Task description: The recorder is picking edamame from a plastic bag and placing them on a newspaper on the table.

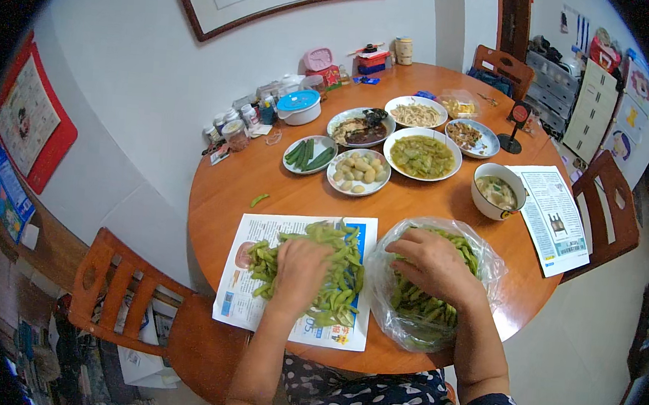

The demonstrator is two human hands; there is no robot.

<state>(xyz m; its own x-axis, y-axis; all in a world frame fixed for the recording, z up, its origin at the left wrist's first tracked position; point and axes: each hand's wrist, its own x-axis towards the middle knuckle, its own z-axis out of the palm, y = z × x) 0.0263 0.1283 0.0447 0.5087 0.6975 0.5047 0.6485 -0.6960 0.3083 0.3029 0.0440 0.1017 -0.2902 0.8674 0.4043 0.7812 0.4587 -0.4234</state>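
A heap of green edamame pods (342,274) is spread over a sheet of newspaper (247,231) at the front of the round wooden table. My left hand (301,272) is down on this heap; its fingertips are blurred and partly hidden. To the right stands an open clear plastic bag (494,278) with more edamame pods (423,303) inside. Over the bag's mouth is my right hand (437,263), palm down, its fingers bent and apart, with nothing visible in them. A single pod (260,199) lies on bare wood beyond the newspaper.
Several dishes of food, among them a bowl of green vegetables (422,157) and a plate of pale round pieces (359,173), stand farther back. A soup bowl (497,192) and another newspaper (551,218) are at the right. Jars crowd the back left near a blue-lidded container (299,107). Wooden chairs (126,294) flank the table.
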